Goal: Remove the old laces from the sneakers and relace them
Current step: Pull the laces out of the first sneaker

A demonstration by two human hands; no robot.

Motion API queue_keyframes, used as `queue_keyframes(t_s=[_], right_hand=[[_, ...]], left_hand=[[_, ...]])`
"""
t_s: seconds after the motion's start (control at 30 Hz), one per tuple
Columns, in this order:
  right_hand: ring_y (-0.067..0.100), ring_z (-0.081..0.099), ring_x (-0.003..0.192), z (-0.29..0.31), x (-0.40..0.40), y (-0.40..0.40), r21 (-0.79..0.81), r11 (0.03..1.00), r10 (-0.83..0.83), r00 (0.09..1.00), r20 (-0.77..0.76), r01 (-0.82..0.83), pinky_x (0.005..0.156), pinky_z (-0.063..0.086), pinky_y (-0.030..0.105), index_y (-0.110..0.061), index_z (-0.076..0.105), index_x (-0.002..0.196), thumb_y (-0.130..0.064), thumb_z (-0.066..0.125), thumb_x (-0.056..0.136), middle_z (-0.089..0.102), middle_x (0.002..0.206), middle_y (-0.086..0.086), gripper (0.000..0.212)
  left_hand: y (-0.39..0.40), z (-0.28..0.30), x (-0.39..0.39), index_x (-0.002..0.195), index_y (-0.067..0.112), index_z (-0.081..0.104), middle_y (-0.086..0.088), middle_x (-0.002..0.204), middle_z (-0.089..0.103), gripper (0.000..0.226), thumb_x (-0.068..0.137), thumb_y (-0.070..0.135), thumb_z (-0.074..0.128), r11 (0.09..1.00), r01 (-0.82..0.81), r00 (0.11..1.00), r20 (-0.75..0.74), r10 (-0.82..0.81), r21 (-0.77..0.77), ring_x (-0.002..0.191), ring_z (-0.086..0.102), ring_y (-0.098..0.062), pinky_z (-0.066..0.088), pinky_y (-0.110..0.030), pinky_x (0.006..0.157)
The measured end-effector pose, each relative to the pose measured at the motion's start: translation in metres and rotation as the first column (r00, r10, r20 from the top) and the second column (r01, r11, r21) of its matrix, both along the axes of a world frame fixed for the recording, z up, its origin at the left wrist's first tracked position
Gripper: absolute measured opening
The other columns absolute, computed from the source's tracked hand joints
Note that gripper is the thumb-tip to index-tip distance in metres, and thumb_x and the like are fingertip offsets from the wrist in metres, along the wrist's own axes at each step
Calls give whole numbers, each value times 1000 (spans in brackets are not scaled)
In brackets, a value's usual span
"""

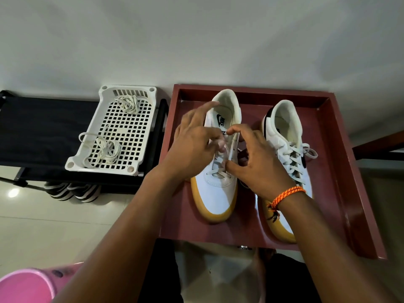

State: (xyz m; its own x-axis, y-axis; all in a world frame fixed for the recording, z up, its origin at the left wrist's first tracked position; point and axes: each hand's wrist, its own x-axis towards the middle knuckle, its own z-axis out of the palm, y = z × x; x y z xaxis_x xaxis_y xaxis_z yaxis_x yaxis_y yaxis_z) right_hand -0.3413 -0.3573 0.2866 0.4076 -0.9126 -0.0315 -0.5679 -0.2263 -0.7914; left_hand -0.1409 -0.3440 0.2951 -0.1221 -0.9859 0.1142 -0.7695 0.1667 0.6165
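**Lacing in progress on left sneaker, tray used as work area**

Both sneakers sit toes-near inside the red tray (pixel 341 171), which keeps the pair together. Over the left sneaker (pixel 215 193), the right hand (pixel 260 169) pinches the lace (pixel 219 171) at the eyelet row, presumably holding it taut; the left hand (pixel 194 147) curls onto the same lacing, index finger raised, though motion blur hides its exact grip. The right sneaker (pixel 286 136) is fully laced. Left of the tray, a white basket (pixel 86 149) holds two loose lace bundles (pixel 107 149), kept apart from the work. Insole reads "NIKE".
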Motion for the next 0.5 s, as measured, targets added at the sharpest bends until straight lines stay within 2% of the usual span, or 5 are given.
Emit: queue_keyframes(t_s=[0.1,0.17,0.27,0.37,0.5], right_hand=[[10,60,104,0,1,0,-1,1000,2,1000,-5,-2,86,61,43,-49,45,139,-30,82,83,48,122,-8,70],[10,61,102,0,1,1,-6,1000,2,1000,-9,-2,85,61,43,-49,45,138,-29,82,83,48,122,-8,69],[6,61,99,2,0,0,-13,1000,-1,1000,-18,0,84,61,41,-48,44,140,-29,81,84,48,123,-8,69],[4,61,102,3,0,1,-21,1000,3,1000,-22,-3,84,61,40,-47,44,142,-32,79,84,48,123,-10,69],[5,61,100,1,0,1,-31,999,7,999,-33,-8,83,61,41,-47,45,140,-34,81,84,48,123,-11,68]], left_hand=[[-7,0,11,90,40,73,0,163,40,16,94,25,67,979,-201,966,-177,190,-43,149,35,-31,37,-60,117],[-9,-1,16,95,48,72,3,164,36,25,91,25,63,972,-233,939,-260,225,-1,151,36,-27,42,-59,115],[-3,-3,8,104,49,76,5,175,19,24,92,36,60,1000,-28,999,-43,28,2,161,17,-33,28,-66,123],[5,-3,-7,105,38,78,11,178,-2,13,101,33,67,981,57,991,111,-79,186,164,-9,-28,6,-65,129],[0,-1,1,91,46,73,13,175,15,19,99,30,69,992,24,1000,16,-26,121,161,9,-29,17,-61,126]])
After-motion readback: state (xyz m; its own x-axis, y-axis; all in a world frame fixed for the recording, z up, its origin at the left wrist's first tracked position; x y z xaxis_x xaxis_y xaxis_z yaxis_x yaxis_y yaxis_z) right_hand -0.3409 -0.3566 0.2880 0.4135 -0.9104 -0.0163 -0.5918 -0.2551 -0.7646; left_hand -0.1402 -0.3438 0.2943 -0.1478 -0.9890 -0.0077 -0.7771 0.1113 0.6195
